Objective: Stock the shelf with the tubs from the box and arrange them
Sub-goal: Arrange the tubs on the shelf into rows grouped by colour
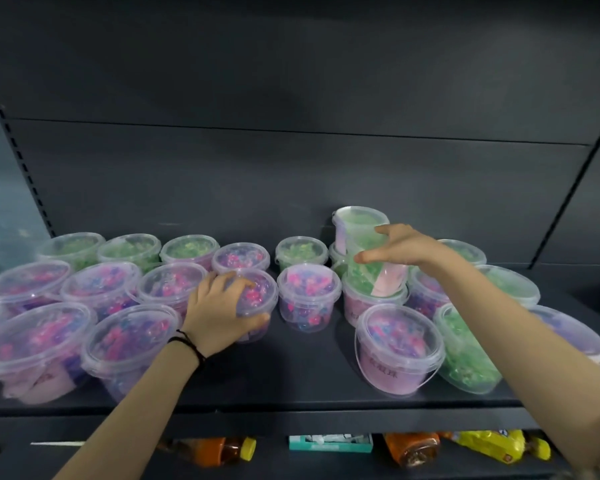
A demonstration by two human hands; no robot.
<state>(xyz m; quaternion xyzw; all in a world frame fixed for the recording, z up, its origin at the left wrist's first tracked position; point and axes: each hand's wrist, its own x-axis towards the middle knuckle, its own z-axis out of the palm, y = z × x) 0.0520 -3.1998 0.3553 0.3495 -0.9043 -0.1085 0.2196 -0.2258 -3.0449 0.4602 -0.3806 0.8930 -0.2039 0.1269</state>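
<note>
Nearest me, my left hand [222, 311] was cupped around a round clear-plastic tub of pink and purple beads [255, 303] on the dark matte shelf [291, 372]. My right hand [400, 249] — fingers spread — gripped a tilted green-bead tub [364, 244], raised above the lidded tubs beneath it, right of centre.

I have a single wide-angle view from the head, looking forward and down onto the dark shelf [291, 375] from close range. It faces the back panel [291, 98] squarely, lines bowing at the edges.
</note>
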